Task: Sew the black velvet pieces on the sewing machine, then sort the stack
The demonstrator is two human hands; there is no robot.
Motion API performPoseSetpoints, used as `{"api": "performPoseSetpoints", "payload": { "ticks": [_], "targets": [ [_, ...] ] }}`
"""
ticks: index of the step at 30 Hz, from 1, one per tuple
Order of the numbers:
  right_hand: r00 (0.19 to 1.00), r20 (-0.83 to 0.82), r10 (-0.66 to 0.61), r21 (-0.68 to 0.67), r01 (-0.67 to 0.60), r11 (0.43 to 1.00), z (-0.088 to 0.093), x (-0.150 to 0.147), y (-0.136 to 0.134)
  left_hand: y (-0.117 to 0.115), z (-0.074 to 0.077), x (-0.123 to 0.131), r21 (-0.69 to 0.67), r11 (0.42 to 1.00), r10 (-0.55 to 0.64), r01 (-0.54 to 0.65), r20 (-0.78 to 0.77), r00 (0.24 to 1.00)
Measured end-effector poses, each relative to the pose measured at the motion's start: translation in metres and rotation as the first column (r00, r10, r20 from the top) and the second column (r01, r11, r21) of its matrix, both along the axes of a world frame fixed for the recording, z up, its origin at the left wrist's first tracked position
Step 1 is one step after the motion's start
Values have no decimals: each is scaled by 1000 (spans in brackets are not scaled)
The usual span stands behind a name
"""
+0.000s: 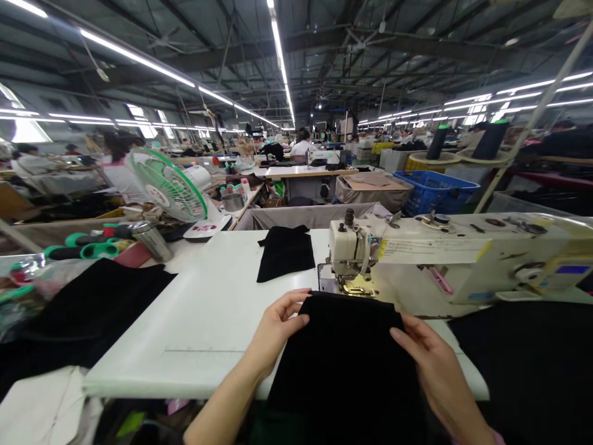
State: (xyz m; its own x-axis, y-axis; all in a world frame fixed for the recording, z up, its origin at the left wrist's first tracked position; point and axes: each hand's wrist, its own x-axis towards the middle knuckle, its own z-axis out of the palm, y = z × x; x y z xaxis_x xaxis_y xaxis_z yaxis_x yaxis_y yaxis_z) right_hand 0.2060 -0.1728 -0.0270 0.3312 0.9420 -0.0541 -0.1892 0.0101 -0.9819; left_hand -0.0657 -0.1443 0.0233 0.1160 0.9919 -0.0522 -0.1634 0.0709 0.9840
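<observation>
A piece of black fabric (349, 358) hangs between my two hands over the front edge of the white sewing table. My left hand (282, 321) pinches its upper left corner, thumb on the near side. At the upper right corner, my right hand (424, 346) grips the cloth, its thumb also in front. The fabric's top edge is stretched between them, just before the needle area of a sewing machine (354, 247). A smaller black fabric piece (286, 252) lies flat on the table, left of the machine head.
The white tabletop (199, 321) spreads to the left. A green-rimmed fan (169, 185), a metal can (152, 241) and thread spools (99, 250) stand beyond it. More black cloth lies at left (92, 309) and right (532, 358). Behind the machine is a blue crate (438, 191); other people sit farther back.
</observation>
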Motion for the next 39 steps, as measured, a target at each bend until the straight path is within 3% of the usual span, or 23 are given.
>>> {"api": "performPoseSetpoints", "payload": {
  "ticks": [3, 8, 14, 28, 34, 39],
  "targets": [
    [995, -72, -70, -62, 66, 996, 3, -1, -11, -15, 10, 0, 4, 997, 72, -72, 86, 994],
    [985, -111, -130, -108, 118, 987, 14, -6, -20, -27, 14, 0, 69, 977, 200, -203, 42, 979],
    [988, -56, -145, -101, 139, 985, 26, -9, -26, -32, 17, 2, -107, 936, 347, -334, 151, 926],
    [977, -124, -173, -203, 146, 968, 34, -11, -26, -32, 20, 4, -104, 927, 374, -361, 185, 909],
    [975, -110, -193, -69, 186, 980, 34, -22, -25, -30, 16, 0, -7, 890, 452, -455, 138, 881],
    [982, -130, -134, 19, 137, 990, 39, -34, -19, -27, 16, -7, -27, 871, 488, -490, 140, 861]
  ]
}}
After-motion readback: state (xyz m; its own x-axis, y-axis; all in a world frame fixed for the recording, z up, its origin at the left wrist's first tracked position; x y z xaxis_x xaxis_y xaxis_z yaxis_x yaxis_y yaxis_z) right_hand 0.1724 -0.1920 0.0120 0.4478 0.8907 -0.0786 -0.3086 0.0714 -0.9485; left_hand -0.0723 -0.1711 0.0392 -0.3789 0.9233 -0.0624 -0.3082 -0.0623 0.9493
